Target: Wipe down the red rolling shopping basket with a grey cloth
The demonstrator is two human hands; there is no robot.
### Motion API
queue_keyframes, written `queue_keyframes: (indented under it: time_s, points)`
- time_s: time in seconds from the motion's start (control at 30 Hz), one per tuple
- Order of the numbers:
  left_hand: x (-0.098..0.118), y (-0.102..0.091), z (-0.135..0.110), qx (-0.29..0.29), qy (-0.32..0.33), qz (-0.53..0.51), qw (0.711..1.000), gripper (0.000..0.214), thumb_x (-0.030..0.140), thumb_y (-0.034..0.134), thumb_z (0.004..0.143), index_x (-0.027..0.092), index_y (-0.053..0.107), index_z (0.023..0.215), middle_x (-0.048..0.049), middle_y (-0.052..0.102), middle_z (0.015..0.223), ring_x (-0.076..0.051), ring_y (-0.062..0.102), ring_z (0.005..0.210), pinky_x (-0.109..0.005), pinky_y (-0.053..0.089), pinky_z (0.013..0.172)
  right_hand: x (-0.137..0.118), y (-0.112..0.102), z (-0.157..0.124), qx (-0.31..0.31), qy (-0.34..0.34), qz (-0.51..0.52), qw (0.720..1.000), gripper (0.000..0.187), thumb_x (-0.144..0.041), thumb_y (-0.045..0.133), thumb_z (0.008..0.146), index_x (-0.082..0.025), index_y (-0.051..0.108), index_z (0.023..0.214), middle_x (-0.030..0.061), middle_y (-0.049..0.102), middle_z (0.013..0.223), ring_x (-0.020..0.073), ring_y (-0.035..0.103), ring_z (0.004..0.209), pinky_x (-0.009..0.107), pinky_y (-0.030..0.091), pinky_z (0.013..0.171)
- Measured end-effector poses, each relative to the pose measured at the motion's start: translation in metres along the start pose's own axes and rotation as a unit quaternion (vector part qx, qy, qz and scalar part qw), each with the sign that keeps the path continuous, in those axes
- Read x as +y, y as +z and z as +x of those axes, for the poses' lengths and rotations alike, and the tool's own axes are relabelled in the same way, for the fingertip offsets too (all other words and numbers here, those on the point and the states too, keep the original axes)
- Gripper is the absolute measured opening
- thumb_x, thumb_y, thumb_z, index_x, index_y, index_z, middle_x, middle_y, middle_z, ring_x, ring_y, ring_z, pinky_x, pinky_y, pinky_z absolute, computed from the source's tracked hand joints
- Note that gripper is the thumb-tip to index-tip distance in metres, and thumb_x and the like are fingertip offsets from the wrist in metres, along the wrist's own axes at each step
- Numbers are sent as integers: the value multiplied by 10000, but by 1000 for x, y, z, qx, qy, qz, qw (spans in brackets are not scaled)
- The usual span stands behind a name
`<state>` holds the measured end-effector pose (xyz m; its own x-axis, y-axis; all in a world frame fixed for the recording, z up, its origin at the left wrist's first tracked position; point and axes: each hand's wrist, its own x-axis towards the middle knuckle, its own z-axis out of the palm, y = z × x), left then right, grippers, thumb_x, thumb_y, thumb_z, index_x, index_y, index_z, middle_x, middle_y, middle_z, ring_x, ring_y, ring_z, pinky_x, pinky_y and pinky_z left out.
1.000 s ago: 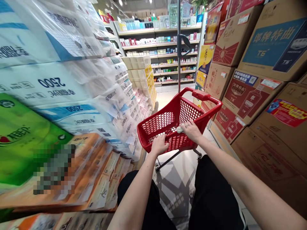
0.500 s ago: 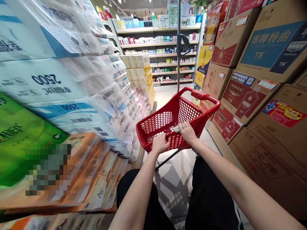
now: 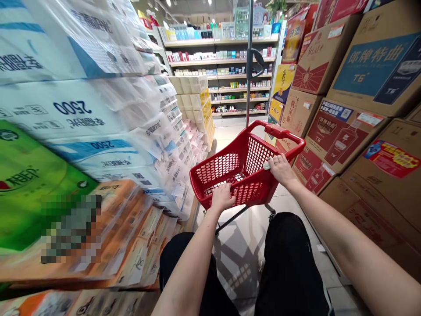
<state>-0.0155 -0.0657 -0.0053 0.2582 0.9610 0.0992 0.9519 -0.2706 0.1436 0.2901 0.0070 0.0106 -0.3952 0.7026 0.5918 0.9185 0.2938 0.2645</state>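
Observation:
A red plastic shopping cart [image 3: 251,193] stands turned sideways in the aisle before me, its mesh basket tilted and its handle at the upper right. Its near rim is gripped by my left hand [image 3: 223,196], fingers curled over the edge toward the left end. Farther right on the same rim, close to the handle end, my right hand [image 3: 281,169] is closed, a ring on one finger. A small pale thing [image 3: 266,165] shows at those fingertips; its kind is too small to tell. Inside the basket the mesh floor shows.
Stacked white tissue packs [image 3: 108,109] and orange packs [image 3: 121,237] line the left. Cardboard cartons [image 3: 371,83] are piled along the right. A grey metal pole [image 3: 249,87] rises behind the cart. Product shelves [image 3: 194,63] cross the far end, beyond tiled floor [image 3: 226,129].
My right hand has slid right along the cart's near rim, toward the handle end. My left hand keeps its place on the rim. The whole view has shifted slightly.

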Motion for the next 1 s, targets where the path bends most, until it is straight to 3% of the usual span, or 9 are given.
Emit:
queue_keyframes:
  time_s: [0.17, 0.47, 0.57, 0.67, 0.77, 0.83, 0.93, 1.0]
  points:
    - [1, 0, 1, 11, -10, 15, 1000, 351, 309, 514, 764, 203, 469, 1095, -81, 586, 1114, -252, 526, 1058, -379, 379, 882, -32, 12, 1, 37, 67, -12, 997, 321, -95, 312, 897, -42, 555, 1100, 235, 539, 1169, 324, 409, 1200, 579, 286, 1035]
    - [-1, -1, -4, 6, -10, 24, 1000, 387, 309, 490, 782, 209, 448, 1153, -86, 572, 1146, -249, 506, 1075, -375, 361, 895, -108, 11, -3, 10, -5, 93, 996, 316, -130, 323, 917, -100, 555, 1131, 172, 557, 1141, 272, 443, 1145, 515, 251, 1098]
    - [-1, -3, -6, -1, 1, 21, 1000, 404, 298, 496, 779, 208, 440, 1169, -87, 565, 1164, -248, 501, 1096, -374, 366, 898, -90, 7, 1, -21, -66, 114, 991, 330, -129, 328, 913, -123, 553, 1155, 144, 586, 1075, 252, 477, 1074, 491, 247, 1103]
    - [-2, -5, -7, -6, 3, 18, 1000, 404, 292, 512, 770, 209, 447, 1160, -82, 571, 1156, -244, 506, 1098, -371, 371, 905, -41, 0, 2, -37, -67, 83, 994, 335, -118, 347, 898, -110, 548, 1165, 154, 581, 1075, 270, 465, 1084, 512, 247, 1086]
    - [-1, -4, -6, 9, 7, 15, 1000, 407, 293, 520, 768, 204, 451, 1159, -90, 573, 1152, -252, 507, 1094, -380, 364, 918, 4, -4, -3, -8, -8, 42, 999, 334, -125, 367, 893, -109, 537, 1180, 185, 493, 1252, 300, 391, 1197, 518, 278, 1050]
    - [0, -3, -6, 17, 7, 13, 1000, 420, 296, 521, 769, 202, 447, 1171, -96, 570, 1155, -259, 502, 1098, -386, 360, 919, 20, -3, -11, 30, 55, 32, 997, 323, -157, 373, 903, -111, 538, 1177, 190, 453, 1295, 304, 373, 1216, 484, 337, 1000]
    - [0, -1, -4, 21, 5, 12, 1000, 409, 309, 518, 768, 200, 455, 1157, -92, 572, 1142, -259, 504, 1084, -389, 358, 911, 20, 6, -27, 92, 171, 43, 980, 308, -238, 345, 934, -113, 556, 1120, 186, 500, 1195, 280, 439, 1126, 417, 411, 908]
    - [0, 0, -3, 21, 6, 10, 1000, 392, 318, 518, 764, 200, 463, 1133, -87, 572, 1134, -256, 506, 1070, -388, 355, 908, 8, 16, -35, 106, 209, 62, 970, 319, -291, 335, 946, -111, 563, 1076, 174, 541, 1096, 264, 481, 1053, 401, 427, 884]
